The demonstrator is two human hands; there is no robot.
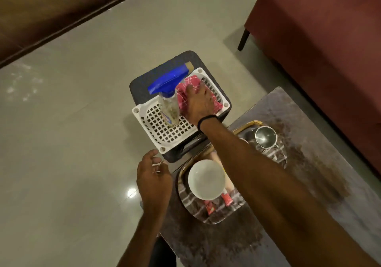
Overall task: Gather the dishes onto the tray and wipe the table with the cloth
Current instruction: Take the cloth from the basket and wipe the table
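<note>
Left of the right grip, a clear spray bottle with blue trigger stands in the white lattice basket, where this grip grasps the red checked cloth; the left grip hangs released.

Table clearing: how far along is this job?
Gathering looks done: the white bowl and steel cup sit on the gold-rimmed tray. In hand: the right hand is on the red cloth in the white basket, though a firm grip is unclear; the left hand hovers open. Left: wiping the table, which shows no cloth on it yet.
</note>
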